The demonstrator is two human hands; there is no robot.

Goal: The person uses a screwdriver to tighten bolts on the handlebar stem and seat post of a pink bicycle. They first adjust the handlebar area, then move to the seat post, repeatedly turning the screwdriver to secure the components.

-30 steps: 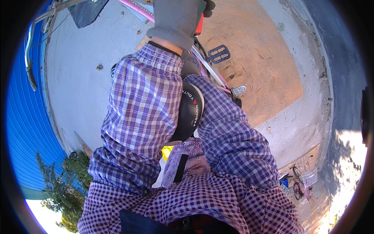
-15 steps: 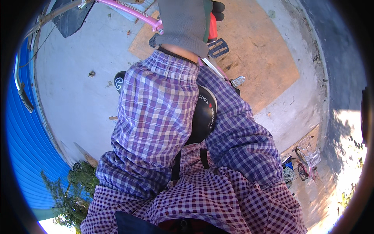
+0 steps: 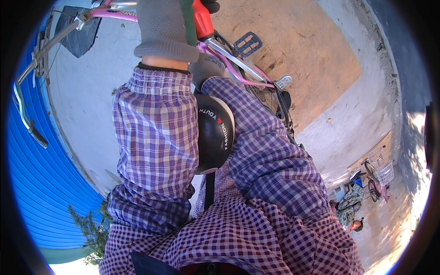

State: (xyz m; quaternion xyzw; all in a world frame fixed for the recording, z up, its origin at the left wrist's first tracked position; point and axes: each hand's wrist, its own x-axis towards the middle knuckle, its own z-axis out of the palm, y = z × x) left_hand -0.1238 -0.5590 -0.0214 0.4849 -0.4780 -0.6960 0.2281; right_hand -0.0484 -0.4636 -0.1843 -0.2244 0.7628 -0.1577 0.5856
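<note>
My left hand (image 3: 162,30), in a grey knit glove with a green edge, is closed round a red object (image 3: 203,23) whose kind I cannot make out. Dark fingertips of the glove show on its far side. Just below and to the right, my right hand (image 3: 207,68), also grey-gloved, sits beside the pink frame of a bicycle (image 3: 238,75); its fingers are hidden behind the left cuff. The bicycle lies across the upper part of the view, with a black pedal (image 3: 247,44) and a silver-grey pedal (image 3: 283,82) near my hands. Its handlebar (image 3: 23,103) reaches to the far left.
A brown board (image 3: 316,68) lies on the pale concrete floor under the bicycle. Between my forearms is a black rounded thing (image 3: 213,133) with white lettering. Blue corrugated sheeting (image 3: 46,183) stands left; another bicycle with a white basket (image 3: 382,169) is at right.
My left hand has shifted left with the red object. My right hand, hidden before, now shows beside the pink frame. More of the bicycle has come into view.
</note>
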